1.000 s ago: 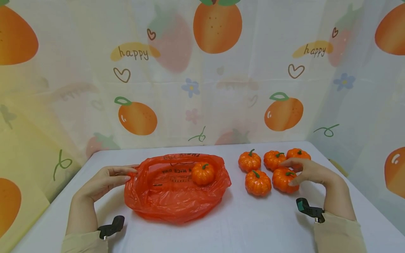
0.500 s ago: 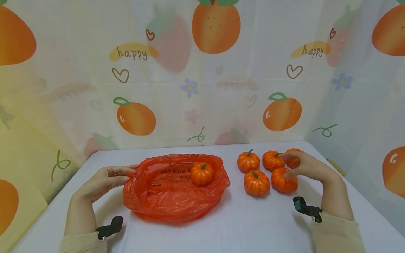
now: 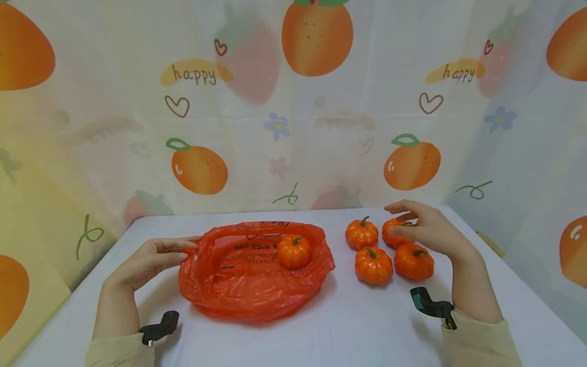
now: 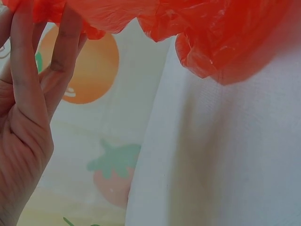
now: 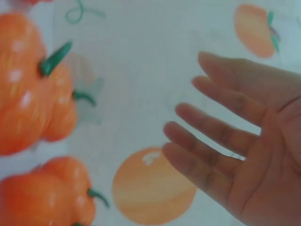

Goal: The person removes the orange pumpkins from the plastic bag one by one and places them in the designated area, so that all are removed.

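A red plastic bag (image 3: pixel 249 295) lies spread with its mouth facing up, and one small orange pumpkin (image 3: pixel 294 253) with a green stem sits inside it. At the bag's left edge, my left hand (image 3: pixel 144 262) pinches the plastic between thumb and fingers; in the left wrist view the fingertips disappear behind the bag (image 4: pixel 221 42). My right hand (image 3: pixel 433 229) hovers over the back pumpkins, fingers stretched out and spread. Nothing is in its palm in the right wrist view. Below it are a front right pumpkin (image 3: pixel 415 265) and a partly covered back pumpkin (image 3: pixel 392 237).
Two more pumpkins stand between the bag and my right hand: a back left one (image 3: pixel 362 235) and a front left one (image 3: pixel 373 267). Another at the back right is almost hidden by the hand. A fruit-print curtain (image 3: pixel 321 153) hangs behind the white table (image 3: pixel 348 331).
My right hand has risen off the front right pumpkin and shifted left and back, its fingers straightening. The left hand and the bag look unmoved.
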